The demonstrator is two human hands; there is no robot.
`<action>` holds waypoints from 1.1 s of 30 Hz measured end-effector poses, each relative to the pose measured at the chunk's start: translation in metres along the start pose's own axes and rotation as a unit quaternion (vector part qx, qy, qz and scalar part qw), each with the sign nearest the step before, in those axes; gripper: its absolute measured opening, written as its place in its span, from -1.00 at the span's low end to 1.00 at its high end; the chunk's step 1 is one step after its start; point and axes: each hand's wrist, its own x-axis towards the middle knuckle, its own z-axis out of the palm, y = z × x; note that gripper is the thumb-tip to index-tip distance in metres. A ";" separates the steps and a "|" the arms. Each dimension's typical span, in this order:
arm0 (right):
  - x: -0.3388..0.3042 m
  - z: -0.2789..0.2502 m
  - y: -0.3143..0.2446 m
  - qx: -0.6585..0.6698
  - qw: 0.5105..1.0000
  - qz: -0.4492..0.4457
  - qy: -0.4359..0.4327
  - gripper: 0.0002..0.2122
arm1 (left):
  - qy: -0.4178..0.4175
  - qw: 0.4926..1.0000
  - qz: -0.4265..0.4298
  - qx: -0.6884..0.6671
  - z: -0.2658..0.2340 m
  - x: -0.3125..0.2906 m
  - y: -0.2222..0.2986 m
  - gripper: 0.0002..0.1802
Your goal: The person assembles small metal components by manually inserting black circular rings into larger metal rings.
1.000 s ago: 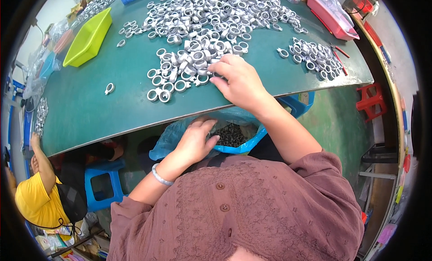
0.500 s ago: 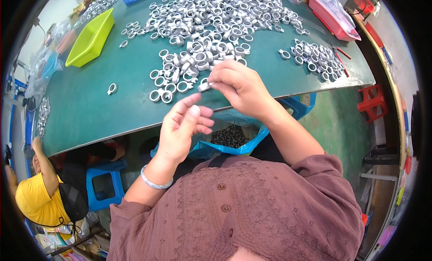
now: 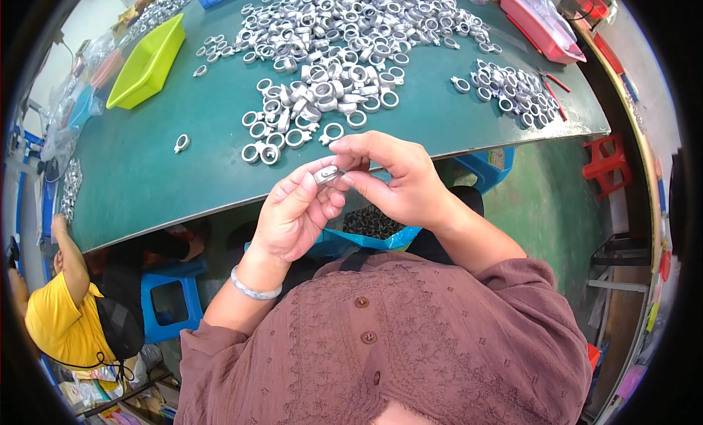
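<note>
A small silver-grey metal ring point(image 3: 327, 174) with a lug is held edge-up over the table's near edge. My left hand point(image 3: 299, 213) is closed on it between thumb and fingers. From the right, my right hand point(image 3: 399, 177) pinches at the ring's other end; whether a tiny part is also between its fingertips is hidden. Just beyond my hands, a loose ring point(image 3: 332, 133) lies at the near side of a small heap of rings point(image 3: 322, 92). Behind that heap spreads a larger pile point(image 3: 351, 22) of similar rings.
On the green table point(image 3: 212, 125) are a yellow-green tray point(image 3: 150, 62), a pink tray point(image 3: 542, 30), another ring heap point(image 3: 512, 92) and red-handled pliers point(image 3: 556, 82). Below the edge hangs a blue bag point(image 3: 395, 240) with small dark parts. A person in yellow point(image 3: 66, 315) sits at left.
My right hand has come back from the heap toward me, and its ring is now between both hands. My left hand has closed on the ring.
</note>
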 end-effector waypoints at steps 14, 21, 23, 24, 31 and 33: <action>-0.006 -0.001 -0.006 -0.007 1.000 0.001 0.001 -0.71 | 0.004 0.997 0.044 0.056 0.005 -0.003 -0.004 -0.57; -0.007 -0.004 -0.004 -0.043 0.999 -0.030 0.011 -0.77 | 0.035 0.992 0.075 0.092 0.007 -0.003 -0.005 -0.57; -0.008 -0.005 -0.004 -0.052 0.998 -0.028 0.007 -0.78 | 0.050 0.984 0.093 0.141 0.009 -0.004 -0.006 -0.58; -0.009 -0.005 -0.004 -0.031 0.999 0.009 -0.002 -0.81 | 0.064 0.973 0.112 0.189 0.011 -0.004 -0.006 -0.58; -0.013 -0.002 -0.004 0.113 0.980 0.166 0.008 -0.90 | 0.075 0.967 0.119 0.211 0.020 -0.007 -0.006 -0.62; -0.012 -0.002 -0.007 0.131 0.975 0.178 0.011 -0.90 | 0.077 0.977 0.122 0.157 0.022 -0.007 -0.006 -0.62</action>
